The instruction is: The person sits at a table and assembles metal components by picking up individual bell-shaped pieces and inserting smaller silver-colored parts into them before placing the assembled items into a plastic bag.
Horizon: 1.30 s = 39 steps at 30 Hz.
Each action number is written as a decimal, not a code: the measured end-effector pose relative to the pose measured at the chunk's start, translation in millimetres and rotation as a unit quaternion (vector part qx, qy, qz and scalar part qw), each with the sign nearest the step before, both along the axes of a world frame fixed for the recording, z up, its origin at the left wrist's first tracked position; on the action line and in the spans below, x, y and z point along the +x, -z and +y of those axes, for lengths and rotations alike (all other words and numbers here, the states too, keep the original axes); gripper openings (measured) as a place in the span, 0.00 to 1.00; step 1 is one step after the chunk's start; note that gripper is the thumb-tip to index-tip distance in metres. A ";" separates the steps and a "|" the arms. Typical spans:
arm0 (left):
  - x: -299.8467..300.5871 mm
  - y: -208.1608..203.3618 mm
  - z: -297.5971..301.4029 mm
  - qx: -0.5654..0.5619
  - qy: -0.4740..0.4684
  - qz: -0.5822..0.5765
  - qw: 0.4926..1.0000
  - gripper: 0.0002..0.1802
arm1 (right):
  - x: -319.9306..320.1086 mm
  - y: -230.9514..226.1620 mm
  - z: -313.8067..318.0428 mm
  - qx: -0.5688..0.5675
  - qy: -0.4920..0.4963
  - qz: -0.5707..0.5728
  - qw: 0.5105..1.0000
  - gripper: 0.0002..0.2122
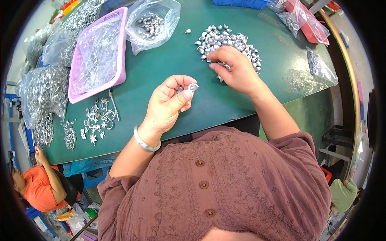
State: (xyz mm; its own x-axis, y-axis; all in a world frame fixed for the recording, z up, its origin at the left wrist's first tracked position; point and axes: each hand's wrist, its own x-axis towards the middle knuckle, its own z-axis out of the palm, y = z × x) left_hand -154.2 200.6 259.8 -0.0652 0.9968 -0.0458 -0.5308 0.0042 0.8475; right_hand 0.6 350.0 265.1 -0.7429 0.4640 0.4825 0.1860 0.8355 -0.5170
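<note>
My left hand (165, 102), with a pale bangle (145, 140) at its wrist, pinches a small silver-grey curved metal piece (194, 86) between thumb and forefinger. The piece has a hollow side and a pointed end. Over the near edge of a heap of similar metal pieces (225, 39) is my right hand (237, 71). Its thumb and forefinger are curved and apart, with nothing seen between the tips. Its other fingers are partly hidden. One loose piece (188, 31) lies left of the heap.
On the green table (161, 64) stand a clear bag of metal pieces (150, 26) and a lilac basket (122, 52). Rings and small castings (98, 118) lie at left beside filled bags (44, 92). A red tray (307, 26) is far right. A person in orange (44, 186) sits at lower left.
</note>
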 end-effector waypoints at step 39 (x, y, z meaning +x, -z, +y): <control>7.6 -10.4 2.1 -0.110 -0.059 -0.055 0.991 0.08 | -17.5 -19.4 -35.5 -0.108 -0.121 0.084 0.983 0.16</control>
